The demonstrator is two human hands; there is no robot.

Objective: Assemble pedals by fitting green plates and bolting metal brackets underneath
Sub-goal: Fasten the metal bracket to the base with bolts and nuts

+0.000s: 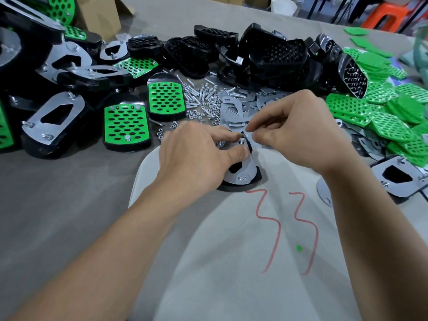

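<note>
The pedal (240, 184) lay upside down near the table (69, 205) edge, metal bracket (243, 169) on top. The left hand (199, 154) gripped it with curled fingers; the right hand (298, 126) pinched a small part (247, 135) at the far bolt (242, 141)

pedal bodies (278, 54): black plastic, smooth, semi-gloss. green plates (347, 110): moulded plastic, smooth, slight sheen. brackets (234, 110): flat sheet metal, silvery, satin finish. bolts (192, 93) and nuts (194, 113): bright plated metal, shiny. surface (58, 205): grey, matt, cloth-like covering. box (102, 12): brown cardboard, matt.
</note>
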